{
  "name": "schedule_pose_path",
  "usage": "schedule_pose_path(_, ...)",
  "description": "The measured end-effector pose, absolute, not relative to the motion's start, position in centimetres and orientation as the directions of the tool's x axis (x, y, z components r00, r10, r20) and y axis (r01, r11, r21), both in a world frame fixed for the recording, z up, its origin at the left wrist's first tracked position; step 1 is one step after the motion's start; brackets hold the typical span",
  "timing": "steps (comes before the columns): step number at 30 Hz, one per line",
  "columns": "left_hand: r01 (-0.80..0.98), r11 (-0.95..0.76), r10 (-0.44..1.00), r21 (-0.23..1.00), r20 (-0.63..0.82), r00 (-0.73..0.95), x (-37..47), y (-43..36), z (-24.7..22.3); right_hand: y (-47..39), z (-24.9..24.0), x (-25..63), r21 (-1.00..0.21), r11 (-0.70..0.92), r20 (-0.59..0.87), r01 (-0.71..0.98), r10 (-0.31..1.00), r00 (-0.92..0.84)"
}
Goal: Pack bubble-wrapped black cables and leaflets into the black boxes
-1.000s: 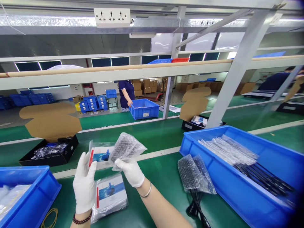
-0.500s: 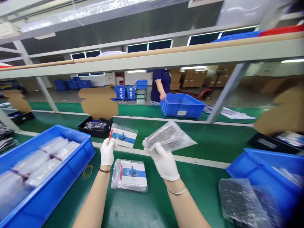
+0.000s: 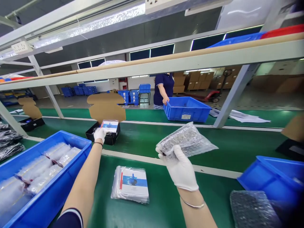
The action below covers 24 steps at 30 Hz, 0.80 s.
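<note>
My left hand (image 3: 100, 135), in a white glove, grips the edge of a bagged booklet (image 3: 110, 126) with a red and blue cover. That booklet is over the open black cardboard box (image 3: 115, 138), whose brown lid (image 3: 106, 106) stands up behind. My right hand (image 3: 181, 166), also gloved, holds a bubble-wrap pouch (image 3: 187, 139) raised above the green surface, thumb on top; what the pouch contains is hard to make out. Between my forearms lies a stack of bagged booklets (image 3: 133, 183) with the same cover.
At left a blue bin (image 3: 78, 164) holds bundled clear bags. Another blue bin (image 3: 266, 171) and bubble-wrapped pieces (image 3: 251, 205) are at right. Across the line a person (image 3: 163, 88) grips a blue crate (image 3: 187, 110). A shelf beam (image 3: 152, 68) spans overhead.
My left hand has moved away and left, carrying the booklet from above the stack to the open black box. My right hand, still holding the pouch, has shifted right and slightly down.
</note>
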<state>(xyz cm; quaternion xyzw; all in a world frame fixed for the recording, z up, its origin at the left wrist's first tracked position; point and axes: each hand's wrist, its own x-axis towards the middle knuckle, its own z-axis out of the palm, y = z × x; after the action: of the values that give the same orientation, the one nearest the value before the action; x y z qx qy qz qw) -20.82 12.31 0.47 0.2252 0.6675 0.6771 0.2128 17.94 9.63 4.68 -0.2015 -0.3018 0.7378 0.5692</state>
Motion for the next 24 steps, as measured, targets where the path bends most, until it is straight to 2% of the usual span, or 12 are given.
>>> schedule_pose_path(2, 0.187, 0.094, 0.610, 0.978, 0.092, -0.787, -22.5, 13.8, 2.9, 9.7, 4.7, 18.2, -0.682, -0.156, 0.053, -0.715, 0.964, -0.260)
schedule_pose_path(5, 0.441, 0.253, 0.656, 0.861, 0.183, -0.732, -23.2, 14.5, 3.4, 9.8, 5.0, 18.7, -0.688, -0.141, 0.065, -0.712, 0.965, -0.253)
schedule_pose_path(8, 0.674, 0.347, 0.748, 0.652, 0.241, -0.618, -21.6, 13.9, 0.8, 9.9, 5.2, 19.2, -0.698, -0.133, 0.079, -0.704, 0.962, -0.261)
schedule_pose_path(11, 0.833, 0.361, 0.838, 0.418, 0.245, -0.487, -19.2, 13.3, -2.3, 10.0, 5.2, 19.2, -0.689, -0.109, 0.096, -0.717, 0.966, -0.240)
schedule_pose_path(14, 0.906, 0.346, 0.889, 0.246, 0.224, -0.400, -17.4, 13.6, -3.7, 10.1, 5.0, 18.8, -0.669, -0.097, 0.108, -0.737, 0.968, -0.225)
schedule_pose_path(17, 0.941, 0.306, 0.926, 0.147, 0.184, -0.330, -15.5, 14.6, -3.9, 10.0, 4.9, 18.3, -0.656, -0.097, 0.126, -0.748, 0.964, -0.235)
schedule_pose_path(20, 0.959, 0.264, 0.946, 0.101, 0.168, -0.278, -13.4, 15.6, -3.5, 9.9, 4.9, 18.0, -0.647, -0.088, 0.137, -0.758, 0.964, -0.229)
schedule_pose_path(24, 0.949, 0.301, 0.914, 0.093, 0.257, -0.315, -14.1, 16.6, -1.0, 10.3, 5.1, 18.1, -0.623, -0.075, 0.136, -0.779, 0.970, -0.203)
